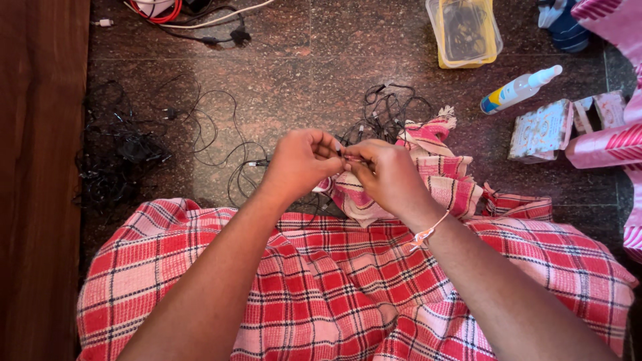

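Black cable (pixel 344 155) pinched between fingers of our left hand (pixel 301 160) and right hand (pixel 388 175), tangled wires (pixel 120 157) waiting on the floor (pixel 314 73).

The single view comes from a camera on the person's head, looking almost straight down over the lap onto the stone floor (pixel 301 73). It sits close: both forearms run in from the bottom edge, and the left hand (pixel 301 160) and right hand (pixel 384 174) meet near the centre. A wooden panel (pixel 40 180) fills the left edge.
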